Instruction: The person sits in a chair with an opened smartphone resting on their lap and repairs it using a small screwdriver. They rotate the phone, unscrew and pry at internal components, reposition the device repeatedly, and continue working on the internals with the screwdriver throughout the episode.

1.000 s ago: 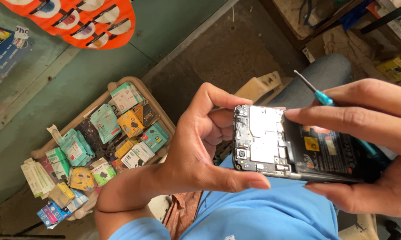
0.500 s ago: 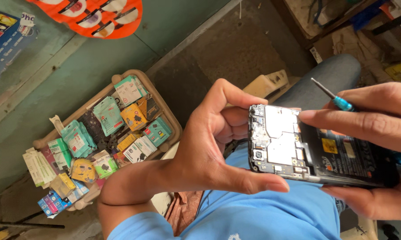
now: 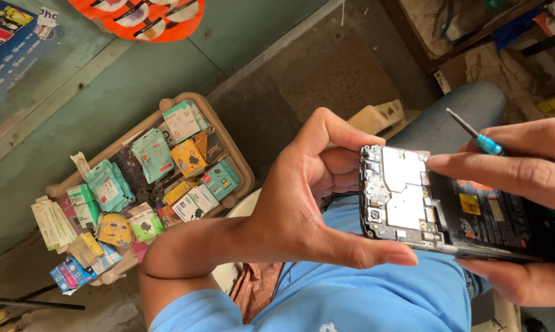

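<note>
- Nearest the camera: bright blue shirt fabric (image 3: 351,301) across the bottom of the view, with the blue sleeve edge over the bent left forearm.
- Just above it: opened black smartphone with its back cover off (image 3: 456,206), lying flat between both hands over the lap, silver shielding plates and circuit board at its left end, black battery with a yellow sticker toward the right.
- Left hand (image 3: 302,206) curled around the phone's left end; thumb (image 3: 363,252) pressed along the lower edge, index finger arched over the top corner, remaining fingers tucked behind the board. Closed on the phone, loosely rather than tightly.
- Right hand (image 3: 523,203) wrapped on the phone's right half; palm and lower fingers beneath it, upper fingers laid flat across the battery, one fingertip touching the shielding plate's edge.
- Also pinched in the right hand: thin screwdriver with a teal handle and dark metal shaft (image 3: 474,136), tip pointing up and left, clear of the phone.
- Behind the phone: knee in grey-blue jeans (image 3: 456,114).
- Farther off, on the floor: beige plastic tray (image 3: 244,166) crowded with small packets in green, yellow and white.
- Beyond that: green painted wall (image 3: 136,74) with an orange display card.
</note>
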